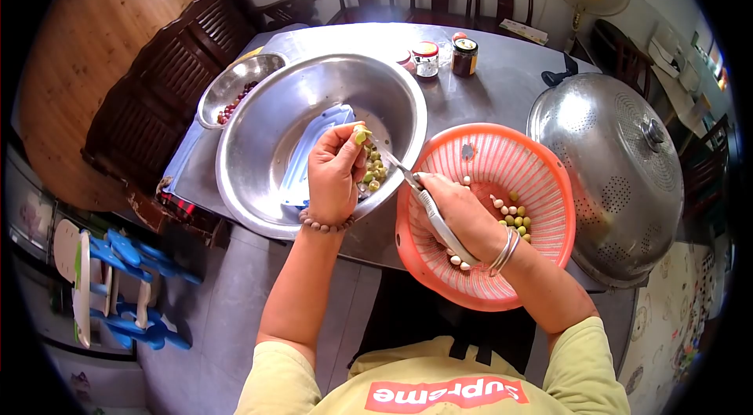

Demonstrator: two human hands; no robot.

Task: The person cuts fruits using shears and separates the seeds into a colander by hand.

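My left hand (333, 168) pinches a small green, seed-like piece (361, 134) between thumb and fingertips, above a large steel basin (239, 156). My right hand (463, 215) is wrapped around a pair of shears (436, 220) with long grey handles. Their metal jaws point up and left, toward the left hand, apart from the piece as far as I can see. Beneath the right hand, a coral plastic colander (549, 168) holds green round pieces (518, 220) and smaller white ones (497, 202). More green pieces or shells (375, 172) lie in the basin beside a blue-and-white item (318, 144).
A smaller steel bowl (255, 68) with dark red fruit stands behind the basin, at left. Two jars, one red-lidded (426, 60) and one dark (464, 57), stand farther back. To the right is a large perforated steel lid (612, 172). Chairs surround the grey table (502, 93).
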